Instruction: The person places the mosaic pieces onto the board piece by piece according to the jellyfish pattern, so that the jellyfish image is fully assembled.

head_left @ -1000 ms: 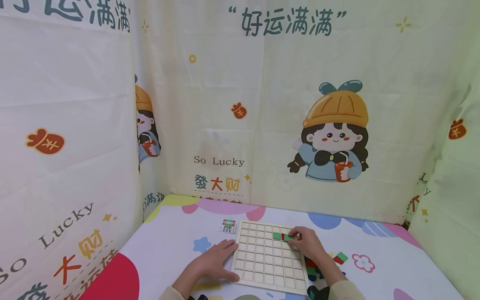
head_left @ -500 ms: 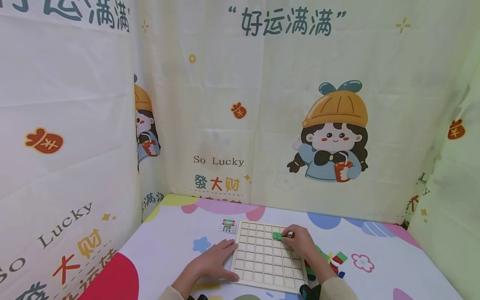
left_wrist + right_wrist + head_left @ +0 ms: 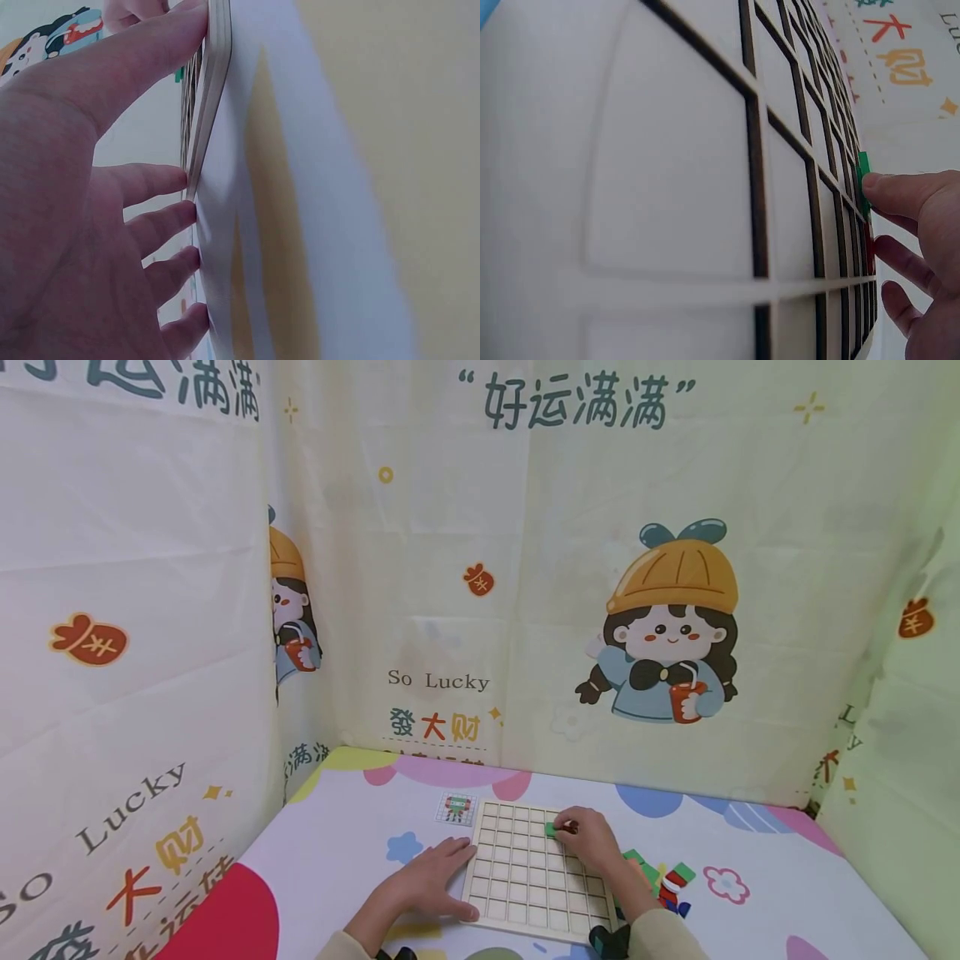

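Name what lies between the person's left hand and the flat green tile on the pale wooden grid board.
The head view shows only bare squares of the wooden grid board between the left hand and the green tile.

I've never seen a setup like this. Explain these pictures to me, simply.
There is no machine here, only a person's two bare hands. The wide pictures come from a camera worn on the head, looking forward and down; the two close-ups come from cameras worn on each wrist. On the patterned table lies a pale gridded board, with a small picture card by its far left corner and loose coloured pieces to its right. The left hand rests against the board's left edge. The right hand reaches over the board and touches a green piece near its far side; whether that piece is gripped or only pressed, I can't tell.
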### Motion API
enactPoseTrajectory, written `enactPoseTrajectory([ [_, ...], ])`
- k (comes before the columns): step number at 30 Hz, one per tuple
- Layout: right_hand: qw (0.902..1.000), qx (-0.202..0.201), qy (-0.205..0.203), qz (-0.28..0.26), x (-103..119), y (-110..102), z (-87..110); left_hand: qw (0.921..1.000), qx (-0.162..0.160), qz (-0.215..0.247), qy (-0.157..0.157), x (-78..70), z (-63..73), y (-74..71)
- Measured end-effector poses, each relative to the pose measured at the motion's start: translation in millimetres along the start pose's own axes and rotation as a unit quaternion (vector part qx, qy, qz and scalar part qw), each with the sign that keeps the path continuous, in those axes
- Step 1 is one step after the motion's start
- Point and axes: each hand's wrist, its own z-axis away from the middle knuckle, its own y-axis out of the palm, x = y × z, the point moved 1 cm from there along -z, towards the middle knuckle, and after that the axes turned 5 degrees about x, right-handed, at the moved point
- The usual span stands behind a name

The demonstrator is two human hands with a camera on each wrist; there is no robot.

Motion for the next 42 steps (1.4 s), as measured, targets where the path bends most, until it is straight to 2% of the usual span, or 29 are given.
enactPoseTrajectory([
  [8,0.9998,-0.007,-0.006,0.017,9.4,8.4,-5.1,1.0000,-0.003,-0.007,0.005,1.1,-2.1,1.6],
  [19,0.9990,-0.020,0.011,0.037,12.8,16.3,-9.0,0.9998,-0.006,-0.011,0.015,-1.9,0.2,-0.3],
  [26,0.9989,-0.010,0.010,0.045,12.8,17.2,-9.3,0.9994,-0.010,-0.022,0.025,-2.4,1.2,0.8],
  [35,0.9998,0.015,-0.006,-0.011,9.8,8.8,-1.3,0.9989,-0.016,-0.033,0.031,-1.3,1.4,1.3],
  [42,0.9999,-0.002,-0.012,-0.012,5.2,-3.8,7.5,0.9990,-0.017,-0.031,0.029,1.2,1.2,0.9],
])
